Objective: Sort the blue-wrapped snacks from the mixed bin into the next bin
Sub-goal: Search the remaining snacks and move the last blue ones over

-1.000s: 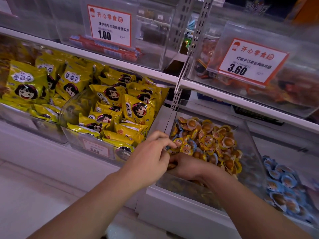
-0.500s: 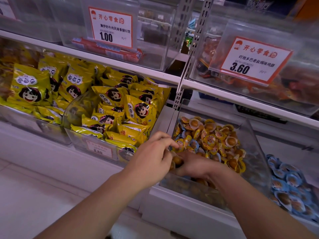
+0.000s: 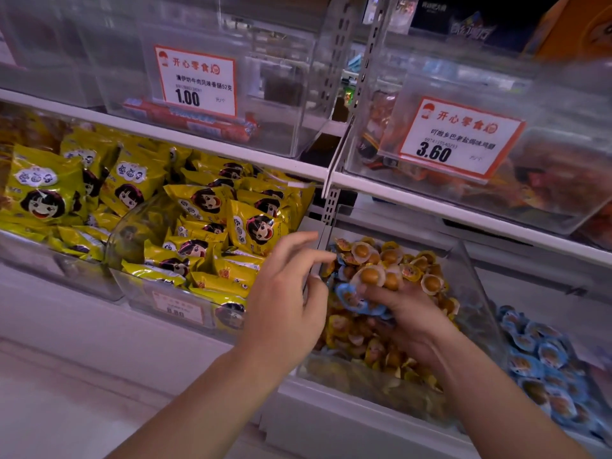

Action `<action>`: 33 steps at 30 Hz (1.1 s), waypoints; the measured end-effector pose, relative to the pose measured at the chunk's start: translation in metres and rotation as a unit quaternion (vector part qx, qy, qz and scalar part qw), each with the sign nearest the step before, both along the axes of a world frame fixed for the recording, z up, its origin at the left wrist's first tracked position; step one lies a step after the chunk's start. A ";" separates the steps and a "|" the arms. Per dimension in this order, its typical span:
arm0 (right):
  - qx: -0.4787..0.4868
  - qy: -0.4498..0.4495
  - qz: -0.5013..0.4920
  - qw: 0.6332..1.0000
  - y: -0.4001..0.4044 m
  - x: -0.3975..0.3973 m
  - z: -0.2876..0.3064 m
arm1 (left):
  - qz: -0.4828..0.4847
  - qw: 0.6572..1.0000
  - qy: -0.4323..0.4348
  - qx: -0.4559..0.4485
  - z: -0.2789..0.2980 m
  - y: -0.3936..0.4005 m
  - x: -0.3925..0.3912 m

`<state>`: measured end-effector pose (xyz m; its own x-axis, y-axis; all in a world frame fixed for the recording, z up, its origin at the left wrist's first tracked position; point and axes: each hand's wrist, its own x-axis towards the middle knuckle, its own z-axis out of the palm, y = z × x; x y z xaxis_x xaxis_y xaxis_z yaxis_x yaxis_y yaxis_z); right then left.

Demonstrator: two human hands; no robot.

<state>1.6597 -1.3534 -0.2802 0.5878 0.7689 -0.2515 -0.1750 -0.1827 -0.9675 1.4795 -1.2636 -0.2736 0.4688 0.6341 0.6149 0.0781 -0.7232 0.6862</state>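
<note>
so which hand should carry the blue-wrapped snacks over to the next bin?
Right. The right hand already grips blue-wrapped snacks in the mixed bin, and the blue bin lies on its side. The left hand hovers open, holding nothing, at the bin's far edge.

The lower white shelf point(image 3: 185, 329) carries clear plastic bins side by side; the mixed bin point(image 3: 470, 276) stands right under both hands, heaped with yellow-wrapped snacks point(image 3: 390, 256); just beyond the right hand point(image 3: 407, 319) sits the next bin point(image 3: 592, 362), holding blue-wrapped snacks point(image 3: 536, 356); past the left hand point(image 3: 284, 303) stand bins of yellow packets point(image 3: 205, 207) printed with a cartoon face; above the hands, the upper shelf point(image 3: 414, 193) bears more clear bins, two fronted by orange-edged price cards point(image 3: 198, 81); their contents are blurred.
</note>
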 end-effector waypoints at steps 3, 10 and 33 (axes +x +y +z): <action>0.027 0.117 -0.080 0.990 -0.018 0.013 0.014 | -0.059 0.997 -0.014 -0.040 0.001 -0.021 0.020; 0.096 0.284 -0.033 0.954 -0.039 0.013 0.003 | -0.129 0.866 0.025 -0.482 -0.015 -0.055 0.096; 0.116 0.145 -0.110 0.976 -0.040 0.033 -0.012 | -0.104 0.665 -0.096 -0.733 -0.014 -0.036 0.108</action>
<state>1.6924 -1.3934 -0.2923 0.6748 0.6884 -0.2659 -0.4583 0.1085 -0.8822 1.5880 -1.2998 -0.2877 0.6429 0.5521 -0.5309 -0.1101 0.7526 0.6492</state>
